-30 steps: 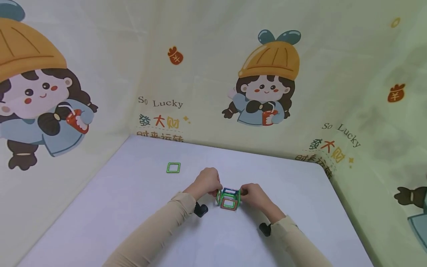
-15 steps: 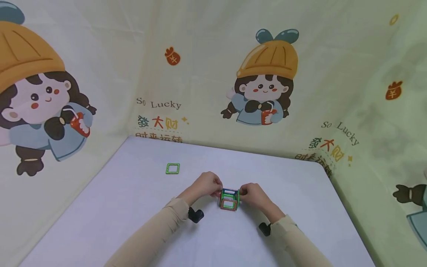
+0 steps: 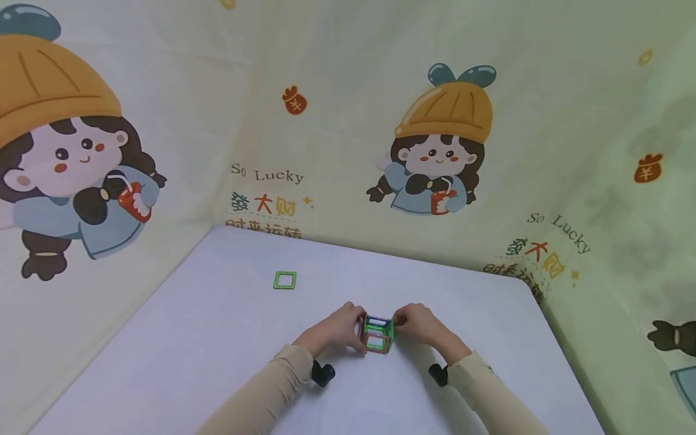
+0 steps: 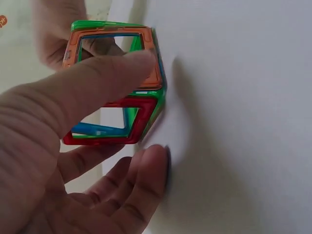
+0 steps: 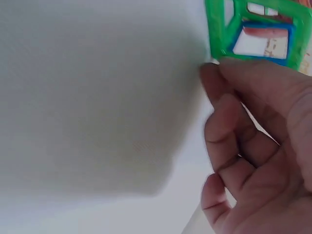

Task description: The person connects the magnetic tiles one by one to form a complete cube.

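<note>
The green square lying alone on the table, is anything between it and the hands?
Nothing visible. The green square lies flat, apart on the white table, with only bare tabletop between it and the left hand, which with the right hand holds the tile cube.

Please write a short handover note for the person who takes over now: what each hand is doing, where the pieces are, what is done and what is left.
Left hand: fingers on the left side of the tile cube, thumb across its orange tile.
Right hand: fingers curled at the cube's right side, against its green tile.
The cube stands on the white table between both hands. Its side tiles are joined and upright.
One loose green square tile lies flat further back to the left, untouched.
Probably left: fit that loose tile onto the cube, which looks open on top.
</note>
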`<action>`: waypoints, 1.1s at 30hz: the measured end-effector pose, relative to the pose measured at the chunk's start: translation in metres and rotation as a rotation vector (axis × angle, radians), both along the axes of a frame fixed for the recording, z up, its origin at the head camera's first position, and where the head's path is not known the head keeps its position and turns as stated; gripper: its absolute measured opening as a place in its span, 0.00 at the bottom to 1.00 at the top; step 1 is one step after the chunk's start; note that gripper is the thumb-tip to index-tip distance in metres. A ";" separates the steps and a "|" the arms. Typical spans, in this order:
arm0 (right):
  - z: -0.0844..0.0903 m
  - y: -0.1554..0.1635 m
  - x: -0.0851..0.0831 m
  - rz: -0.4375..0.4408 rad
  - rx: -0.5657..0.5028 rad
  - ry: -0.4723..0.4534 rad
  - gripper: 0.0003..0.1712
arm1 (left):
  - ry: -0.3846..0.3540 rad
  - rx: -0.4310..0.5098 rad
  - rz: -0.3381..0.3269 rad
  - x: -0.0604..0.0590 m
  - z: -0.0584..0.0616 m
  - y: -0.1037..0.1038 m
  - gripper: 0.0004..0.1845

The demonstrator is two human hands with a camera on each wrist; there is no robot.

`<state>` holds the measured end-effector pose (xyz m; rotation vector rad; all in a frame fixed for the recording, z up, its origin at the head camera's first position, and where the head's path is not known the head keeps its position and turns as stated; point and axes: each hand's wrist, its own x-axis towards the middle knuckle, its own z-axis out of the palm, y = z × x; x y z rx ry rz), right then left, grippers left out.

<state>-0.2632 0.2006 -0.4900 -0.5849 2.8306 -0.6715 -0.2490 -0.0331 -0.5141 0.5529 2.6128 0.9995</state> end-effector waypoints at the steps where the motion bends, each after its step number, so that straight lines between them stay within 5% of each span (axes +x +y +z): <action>1: 0.002 0.001 -0.001 0.011 0.016 0.000 0.04 | 0.007 -0.008 0.005 0.001 -0.002 0.003 0.37; 8: 0.021 -0.001 -0.020 0.019 0.047 0.009 0.07 | 0.051 -0.059 0.022 0.003 -0.007 0.016 0.38; 14: 0.015 0.003 -0.022 0.053 0.017 -0.070 0.08 | 0.068 -0.062 0.020 0.006 -0.006 0.015 0.36; 22: -0.002 0.006 -0.018 0.139 -0.096 -0.111 0.10 | 0.039 -0.093 -0.012 -0.006 0.007 -0.018 0.39; 24: -0.002 0.005 -0.016 0.135 -0.114 -0.110 0.10 | 0.058 -0.116 0.041 -0.018 0.015 -0.037 0.37; 30: -0.005 0.004 -0.016 0.110 -0.142 -0.086 0.10 | 0.158 -0.231 0.373 -0.054 0.024 -0.109 0.31; 33: -0.009 0.002 -0.018 0.117 -0.148 -0.076 0.11 | 0.157 -0.326 0.371 -0.066 0.021 -0.140 0.32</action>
